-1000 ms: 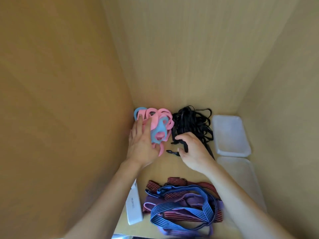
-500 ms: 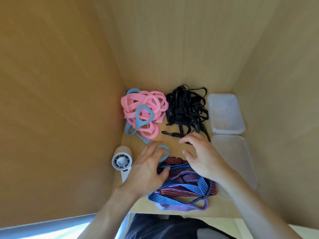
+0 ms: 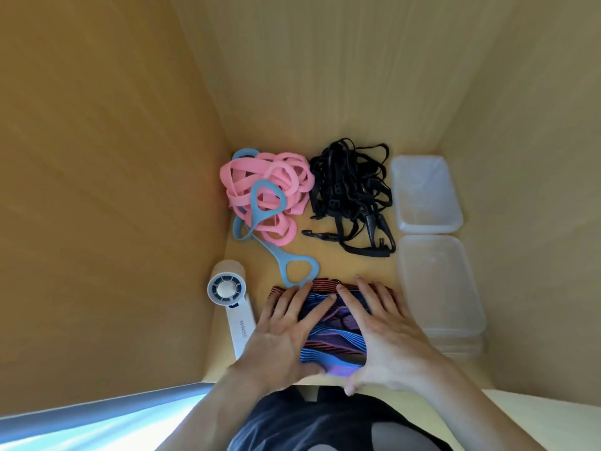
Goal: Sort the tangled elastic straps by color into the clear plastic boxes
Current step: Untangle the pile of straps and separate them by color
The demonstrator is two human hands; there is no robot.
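A pile of striped blue, purple and red straps (image 3: 331, 333) lies at the front edge of the wooden shelf. My left hand (image 3: 286, 333) and my right hand (image 3: 380, 330) both rest flat on it, fingers straight and spread. Behind it, pink bands (image 3: 260, 177) are tangled with a light blue looped strap (image 3: 279, 252) whose end reaches toward my left fingers. Black straps with buckles (image 3: 351, 193) lie to their right. Two clear plastic boxes stand along the right wall: the far box (image 3: 426, 222) and the near box (image 3: 455, 323).
A white handheld fan (image 3: 231, 301) lies at the left wall beside my left hand. Wooden walls (image 3: 130, 190) close in the shelf on the left, back and right. The shelf's front edge (image 3: 312, 384) runs just under my palms.
Both hands have pulled back from the pink and black tangles at the rear to the striped pile at the front and now lie flat on it. The view has tilted downward.
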